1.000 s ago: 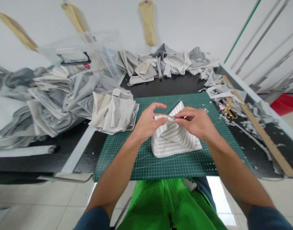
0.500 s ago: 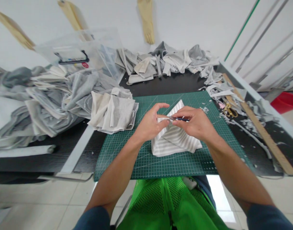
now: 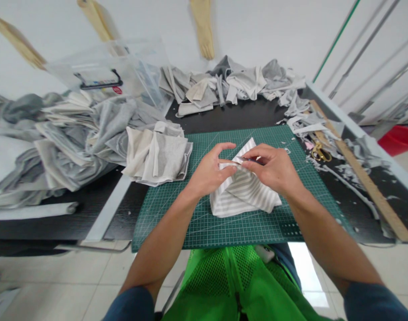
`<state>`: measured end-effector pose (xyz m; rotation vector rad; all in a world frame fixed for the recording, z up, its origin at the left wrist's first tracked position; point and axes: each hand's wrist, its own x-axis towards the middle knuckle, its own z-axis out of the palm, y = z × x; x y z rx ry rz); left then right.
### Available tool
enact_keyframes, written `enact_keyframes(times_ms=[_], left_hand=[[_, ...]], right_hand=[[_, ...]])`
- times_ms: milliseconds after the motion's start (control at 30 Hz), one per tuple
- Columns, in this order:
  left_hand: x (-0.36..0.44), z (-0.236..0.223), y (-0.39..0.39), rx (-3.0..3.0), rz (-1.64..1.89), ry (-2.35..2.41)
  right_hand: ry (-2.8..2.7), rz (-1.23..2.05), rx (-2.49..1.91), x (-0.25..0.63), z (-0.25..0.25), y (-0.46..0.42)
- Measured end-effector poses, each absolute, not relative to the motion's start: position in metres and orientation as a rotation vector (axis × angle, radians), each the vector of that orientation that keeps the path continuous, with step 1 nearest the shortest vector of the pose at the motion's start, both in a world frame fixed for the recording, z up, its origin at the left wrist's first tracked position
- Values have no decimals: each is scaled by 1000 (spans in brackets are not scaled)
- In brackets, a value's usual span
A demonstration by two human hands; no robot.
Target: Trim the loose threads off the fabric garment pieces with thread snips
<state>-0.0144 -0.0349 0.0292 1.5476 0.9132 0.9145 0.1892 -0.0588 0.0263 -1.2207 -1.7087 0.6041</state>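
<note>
A folded piece of grey-and-white striped fabric (image 3: 244, 194) rests on the green cutting mat (image 3: 177, 214), its upper fold lifted. My left hand (image 3: 209, 174) pinches that raised fold between thumb and fingers. My right hand (image 3: 274, 168) is closed on a thin dark tool (image 3: 249, 159) whose tip meets the fabric edge right beside my left thumb. Both hands sit close together above the middle of the mat.
Heaps of grey and cream cloth (image 3: 90, 133) cover the table's left and back. A clear plastic bin (image 3: 110, 73) stands behind them. Gold scissors (image 3: 319, 153), scraps and a long wooden ruler (image 3: 361, 174) lie at the right. A red tub (image 3: 399, 138) sits beyond the table edge.
My right hand has shifted slightly left, bringing the tool's tip closer to my left thumb at the fabric fold. The fabric and left hand have hardly moved.
</note>
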Motion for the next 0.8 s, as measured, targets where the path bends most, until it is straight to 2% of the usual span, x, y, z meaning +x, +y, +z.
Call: enact_keyframes(times_ms=[267, 533, 800], left_hand=[[-15, 27, -34, 1558, 942, 997], [-35, 30, -25, 1655, 755, 996], [-45, 34, -21, 1331, 811, 812]], right_hand=[[-1738, 785, -1260, 184, 23, -58], [-1784, 782, -1320, 189, 25, -55], [-1623, 1004, -1299, 198, 27, -53]])
